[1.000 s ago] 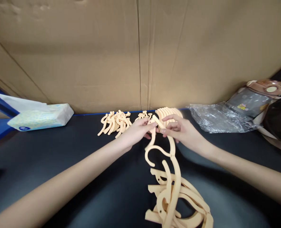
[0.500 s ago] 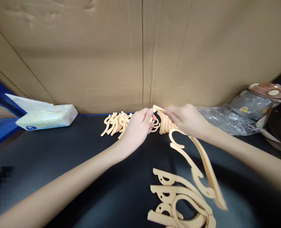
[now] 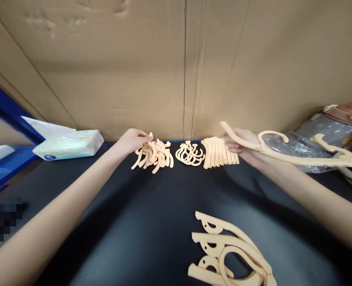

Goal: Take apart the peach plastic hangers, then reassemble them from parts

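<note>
My right hand (image 3: 244,149) grips a long peach plastic hanger frame (image 3: 291,153) by one end; the frame sticks out to the right, level above the black table (image 3: 119,222). My left hand (image 3: 131,140) is pinched at the left pile of small peach hook pieces (image 3: 153,154) by the cardboard wall. A middle pile of curled hooks (image 3: 190,153) and a row of stacked strips (image 3: 220,151) lie between my hands. Several more hanger frames (image 3: 229,250) are heaped at the near edge.
A cardboard wall (image 3: 176,67) closes the back of the table. A tissue pack (image 3: 68,143) lies at the left by a blue rack (image 3: 3,119). Crumpled clear plastic (image 3: 285,145) and a brown-lidded bottle (image 3: 342,117) sit at the right.
My right hand has swung the hanger frame up and out to the right. My left hand has moved left from the middle pile to the left pile of hook pieces.
</note>
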Demonstrator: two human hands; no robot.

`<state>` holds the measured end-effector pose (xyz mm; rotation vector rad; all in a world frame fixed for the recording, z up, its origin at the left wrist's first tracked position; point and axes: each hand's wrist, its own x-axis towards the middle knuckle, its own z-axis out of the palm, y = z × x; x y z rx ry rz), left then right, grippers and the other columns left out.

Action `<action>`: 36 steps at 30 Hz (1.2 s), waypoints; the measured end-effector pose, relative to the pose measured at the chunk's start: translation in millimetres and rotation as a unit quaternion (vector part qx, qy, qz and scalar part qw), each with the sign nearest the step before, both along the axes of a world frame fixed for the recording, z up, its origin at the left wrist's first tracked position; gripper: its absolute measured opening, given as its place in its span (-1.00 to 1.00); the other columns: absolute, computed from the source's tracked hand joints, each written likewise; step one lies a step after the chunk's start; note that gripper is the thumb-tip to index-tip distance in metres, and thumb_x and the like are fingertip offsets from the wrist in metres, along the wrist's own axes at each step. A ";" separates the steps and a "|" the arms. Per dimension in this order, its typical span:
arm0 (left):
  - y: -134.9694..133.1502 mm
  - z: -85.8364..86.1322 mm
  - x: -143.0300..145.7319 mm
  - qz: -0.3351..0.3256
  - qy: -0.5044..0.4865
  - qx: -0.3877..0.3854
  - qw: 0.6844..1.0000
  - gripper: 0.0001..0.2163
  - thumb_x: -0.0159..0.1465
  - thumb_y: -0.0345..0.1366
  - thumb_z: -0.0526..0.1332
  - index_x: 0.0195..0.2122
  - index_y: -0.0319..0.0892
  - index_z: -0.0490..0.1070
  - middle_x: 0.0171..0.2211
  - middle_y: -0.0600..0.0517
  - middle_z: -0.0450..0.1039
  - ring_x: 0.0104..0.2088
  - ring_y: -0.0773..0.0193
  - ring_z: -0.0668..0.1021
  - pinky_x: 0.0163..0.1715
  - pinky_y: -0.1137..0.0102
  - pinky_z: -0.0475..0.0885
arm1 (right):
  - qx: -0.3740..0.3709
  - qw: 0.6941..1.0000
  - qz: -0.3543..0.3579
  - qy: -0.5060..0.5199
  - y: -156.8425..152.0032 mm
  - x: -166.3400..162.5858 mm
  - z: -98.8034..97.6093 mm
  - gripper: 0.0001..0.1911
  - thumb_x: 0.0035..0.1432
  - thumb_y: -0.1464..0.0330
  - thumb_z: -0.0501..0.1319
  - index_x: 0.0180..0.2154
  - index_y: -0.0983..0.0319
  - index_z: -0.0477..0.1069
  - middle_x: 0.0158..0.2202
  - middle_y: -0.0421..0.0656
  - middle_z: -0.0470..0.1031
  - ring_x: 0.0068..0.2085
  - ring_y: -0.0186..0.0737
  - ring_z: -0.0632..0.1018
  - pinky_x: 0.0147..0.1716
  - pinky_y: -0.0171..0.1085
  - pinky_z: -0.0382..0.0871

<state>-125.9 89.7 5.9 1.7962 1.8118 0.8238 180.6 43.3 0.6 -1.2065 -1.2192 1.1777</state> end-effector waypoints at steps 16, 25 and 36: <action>-81.9 -24.9 98.5 -0.174 -0.494 -0.291 0.800 -0.88 0.19 -0.38 0.28 -0.28 -0.33 0.44 -0.14 -0.21 0.54 -0.20 0.13 0.61 -0.16 0.31 0.51 | 0.101 0.982 -0.133 0.092 -7.1 -12.7 -25.6 -0.81 0.00 0.46 0.13 -0.37 0.13 0.11 -0.57 -0.32 0.44 -0.47 -0.30 0.53 -0.48 -0.32 0.42; -62.4 -13.9 83.0 -0.082 -0.560 -0.180 0.805 -0.77 0.07 -0.67 0.02 -0.32 -0.22 0.21 -0.14 -0.06 0.50 -0.57 0.53 0.50 -0.69 0.66 0.35 | 0.149 0.981 0.072 -0.098 -23.0 -20.0 -36.5 -0.69 0.04 0.28 0.29 -0.45 0.18 0.13 -0.42 -0.25 0.41 -0.43 -0.34 0.49 -0.48 -0.32 0.41; -66.3 -5.6 79.9 -0.214 -0.481 -0.325 0.786 -0.92 0.27 -0.31 0.18 -0.29 -0.21 0.39 -0.44 0.08 0.33 -0.76 0.66 0.12 -0.85 0.72 -0.13 | 0.226 0.882 -0.033 -0.412 -18.5 -6.2 -25.6 -0.65 0.26 0.13 0.07 0.01 0.15 0.28 -0.31 -0.15 0.52 -0.33 -0.17 0.52 -0.33 -0.21 0.32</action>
